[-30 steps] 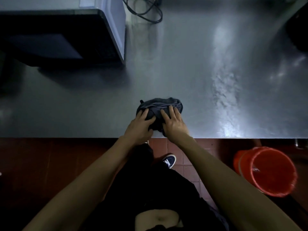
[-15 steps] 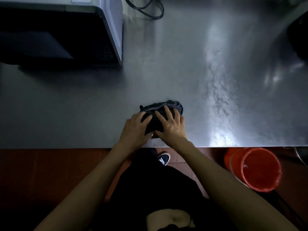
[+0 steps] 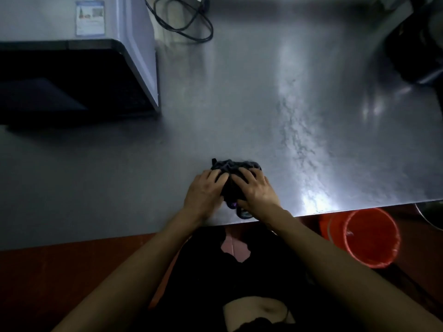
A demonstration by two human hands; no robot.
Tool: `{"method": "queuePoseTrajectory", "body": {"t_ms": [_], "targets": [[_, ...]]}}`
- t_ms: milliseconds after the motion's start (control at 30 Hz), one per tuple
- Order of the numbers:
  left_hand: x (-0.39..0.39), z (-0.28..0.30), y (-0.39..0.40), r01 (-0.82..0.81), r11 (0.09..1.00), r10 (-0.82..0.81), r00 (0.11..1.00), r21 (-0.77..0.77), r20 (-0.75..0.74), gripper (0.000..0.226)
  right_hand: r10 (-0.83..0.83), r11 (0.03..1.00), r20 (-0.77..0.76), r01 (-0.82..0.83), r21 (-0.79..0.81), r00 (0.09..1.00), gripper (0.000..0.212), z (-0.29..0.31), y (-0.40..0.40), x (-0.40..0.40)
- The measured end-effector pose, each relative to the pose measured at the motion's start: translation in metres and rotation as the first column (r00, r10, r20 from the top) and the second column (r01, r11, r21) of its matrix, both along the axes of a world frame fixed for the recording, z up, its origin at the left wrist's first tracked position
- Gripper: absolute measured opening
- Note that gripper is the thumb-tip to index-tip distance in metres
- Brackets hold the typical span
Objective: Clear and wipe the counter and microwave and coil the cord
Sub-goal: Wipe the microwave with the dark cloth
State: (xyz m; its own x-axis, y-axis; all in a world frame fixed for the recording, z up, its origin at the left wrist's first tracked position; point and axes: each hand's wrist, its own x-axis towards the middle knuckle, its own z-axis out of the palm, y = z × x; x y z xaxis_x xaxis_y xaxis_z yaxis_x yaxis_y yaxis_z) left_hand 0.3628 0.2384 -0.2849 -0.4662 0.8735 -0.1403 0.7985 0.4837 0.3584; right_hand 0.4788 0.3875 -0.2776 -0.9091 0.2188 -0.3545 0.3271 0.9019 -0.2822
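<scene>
Both hands are on a dark cloth point(image 3: 233, 167) that lies bunched on the steel counter point(image 3: 239, 111), close to its near edge. The left hand point(image 3: 203, 192) covers the left part of the cloth and the right hand point(image 3: 255, 191) covers the right part; the fingers of both are bent over the folds and seem to gather the fabric, though the dim light makes the exact grip hard to see. A small end of the cloth shows between the two wrists, near the counter edge.

Far beyond the left hand, to its left, stands the microwave point(image 3: 134, 44) with its dark front. Just right of the microwave, well beyond both hands, a black cord point(image 3: 184, 22) lies in loose loops on the counter. Right of the right hand the counter has a bright, wet-looking streak point(image 3: 297, 130). Below the counter edge, to the right of the right forearm, an orange bucket point(image 3: 369, 238) stands on the floor.
</scene>
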Motion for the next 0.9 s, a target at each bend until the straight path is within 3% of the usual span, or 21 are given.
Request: {"method": "queuePoseTrajectory", "body": {"t_ms": [200,367,667,900], "targets": [[0.02,-0.001,0.036,-0.011,0.997,0.008,0.999,0.071,0.041,0.044,-0.107,0.991,-0.111,0.097,-0.088,0.988,0.079,-0.004,0.025,0.025],[0.055,0.009,0.105,-0.047,0.993,0.022,0.978,0.113,0.206,0.038,-0.257,0.957,-0.215,0.217,-0.193,0.942,0.067,0.003,0.084,0.076],[0.156,0.03,0.293,0.147,0.971,-0.176,0.974,0.191,0.142,0.049,-0.445,0.896,-0.334,0.417,-0.156,0.831,0.065,0.012,0.243,0.204],[0.234,0.034,0.41,0.238,0.946,-0.277,0.947,0.222,0.164,0.049,-0.512,0.856,-0.329,0.505,-0.112,0.794,0.062,0.019,0.348,0.297]]}}
